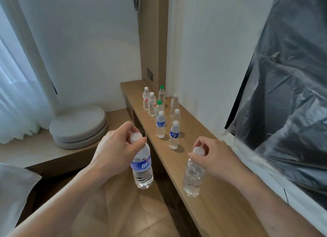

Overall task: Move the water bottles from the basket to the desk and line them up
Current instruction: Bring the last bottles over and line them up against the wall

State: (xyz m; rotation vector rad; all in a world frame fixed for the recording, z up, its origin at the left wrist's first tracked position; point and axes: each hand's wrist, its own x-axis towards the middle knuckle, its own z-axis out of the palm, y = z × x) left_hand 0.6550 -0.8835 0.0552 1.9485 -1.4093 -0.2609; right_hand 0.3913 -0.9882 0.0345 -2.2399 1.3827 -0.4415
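My left hand (116, 148) pinches the white cap of a blue-labelled water bottle (142, 167), which hangs in the air just left of the desk's front edge. My right hand (215, 156) grips the cap of a clear unlabelled bottle (192, 178) that stands upright on the wooden desk (221, 201). Farther along the desk several bottles stand in two rows, the nearest being two blue-labelled ones (174, 135) (161, 125); two farther ones have green caps (161, 95). The basket is out of view.
A white wall runs along the desk's right side, with a plastic-covered dark screen (283, 95) above it. Two round grey cushions (79, 128) lie on a low wooden platform at the left, beside a white curtain. Wooden floor lies below.
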